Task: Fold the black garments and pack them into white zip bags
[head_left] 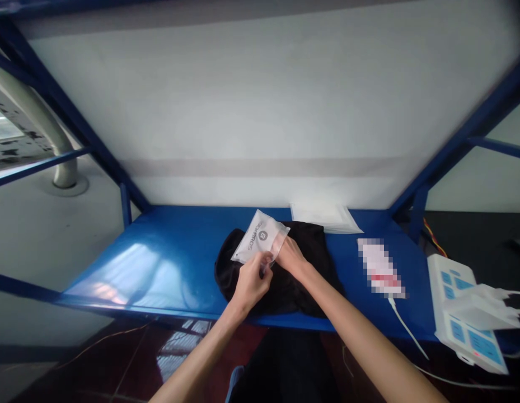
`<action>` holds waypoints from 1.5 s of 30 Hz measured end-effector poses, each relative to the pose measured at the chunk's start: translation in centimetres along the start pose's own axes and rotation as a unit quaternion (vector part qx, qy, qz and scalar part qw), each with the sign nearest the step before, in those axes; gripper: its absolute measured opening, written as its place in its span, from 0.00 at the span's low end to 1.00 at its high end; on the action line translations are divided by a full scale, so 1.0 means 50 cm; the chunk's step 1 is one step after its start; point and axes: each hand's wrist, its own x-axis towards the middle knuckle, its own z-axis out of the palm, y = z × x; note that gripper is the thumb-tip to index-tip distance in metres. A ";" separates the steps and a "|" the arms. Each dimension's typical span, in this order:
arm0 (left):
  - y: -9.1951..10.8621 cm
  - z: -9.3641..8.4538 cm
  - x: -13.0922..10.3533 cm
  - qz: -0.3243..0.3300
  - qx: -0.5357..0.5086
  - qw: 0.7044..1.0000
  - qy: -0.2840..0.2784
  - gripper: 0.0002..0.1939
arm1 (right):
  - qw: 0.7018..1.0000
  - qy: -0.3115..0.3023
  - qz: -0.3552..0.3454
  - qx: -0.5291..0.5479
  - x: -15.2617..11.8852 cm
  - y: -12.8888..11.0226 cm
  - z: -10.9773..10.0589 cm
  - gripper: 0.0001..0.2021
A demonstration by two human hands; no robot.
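Note:
A small translucent plastic bag [254, 238] with dark printed lettering and a round logo is held up above a black cloth item [312, 246]. My left hand [252, 282] pinches the bag's lower edge between thumb and fingers. The fingers of my right hand [290, 254] reach into or behind the bag's right side. They show only faintly through the plastic, so their grip is unclear. The black cloth lies bunched under both hands on the blue table [171, 252]; its exact kind cannot be made out.
Flat white plastic packaging [324, 217] lies behind the cloth, near the wall. To the right are a blurred-out phone-like object [379, 266] with a white cable [404, 322] and a white power strip [465, 308] with plugged-in adapters. Blue frame bars [461, 140] rise at both sides.

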 end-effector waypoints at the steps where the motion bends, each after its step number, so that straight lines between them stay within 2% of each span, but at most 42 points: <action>1: 0.000 0.000 0.000 -0.007 -0.007 1.000 0.007 0.16 | 1.000 0.007 -0.009 0.008 -0.007 0.003 -0.002 0.17; 5: 0.001 0.001 -0.002 -0.029 -0.018 0.999 0.025 0.15 | 0.998 0.036 -0.049 0.028 -0.052 0.027 -0.017 0.21; 10: 0.003 0.002 -0.003 -0.029 -0.024 0.999 0.035 0.16 | 0.991 0.059 -0.119 0.010 -0.095 0.038 -0.035 0.17; 14: 0.005 0.000 -0.004 -0.013 -0.030 0.999 0.037 0.15 | 0.985 0.031 -0.169 0.008 -0.099 0.038 -0.040 0.18; 18: 0.007 -0.003 -0.002 0.000 -0.035 0.999 0.032 0.15 | 0.977 -0.009 -0.212 -0.002 -0.069 0.044 -0.028 0.17; 24: 0.003 -0.002 0.001 -0.021 -0.028 0.999 0.016 0.16 | 0.989 -0.007 -0.147 -0.012 0.001 0.045 0.009 0.16; 27: -0.001 -0.002 0.000 -0.027 -0.028 0.999 0.017 0.16 | 0.995 -0.001 -0.094 -0.023 0.008 0.037 0.017 0.15; 30: -0.003 -0.003 0.000 -0.031 -0.048 0.998 0.030 0.15 | 0.998 0.011 -0.046 -0.034 -0.015 0.022 0.012 0.16; 34: 0.001 -0.006 0.001 -0.034 -0.079 0.995 0.056 0.13 | 0.999 0.033 0.006 -0.041 -0.076 0.013 -0.011 0.22; 39: 0.006 -0.005 0.002 -0.039 -0.083 0.994 0.055 0.13 | 0.997 0.043 -0.067 -0.016 -0.143 0.043 -0.030 0.21; 41: 0.007 -0.004 0.002 -0.035 -0.071 0.996 0.044 0.13 | 0.997 0.036 -0.059 -0.039 -0.150 0.049 -0.027 0.21; 45: 0.007 -0.003 0.001 -0.034 -0.054 0.997 0.038 0.13 | 0.995 0.036 0.025 -0.094 -0.128 0.032 -0.009 0.22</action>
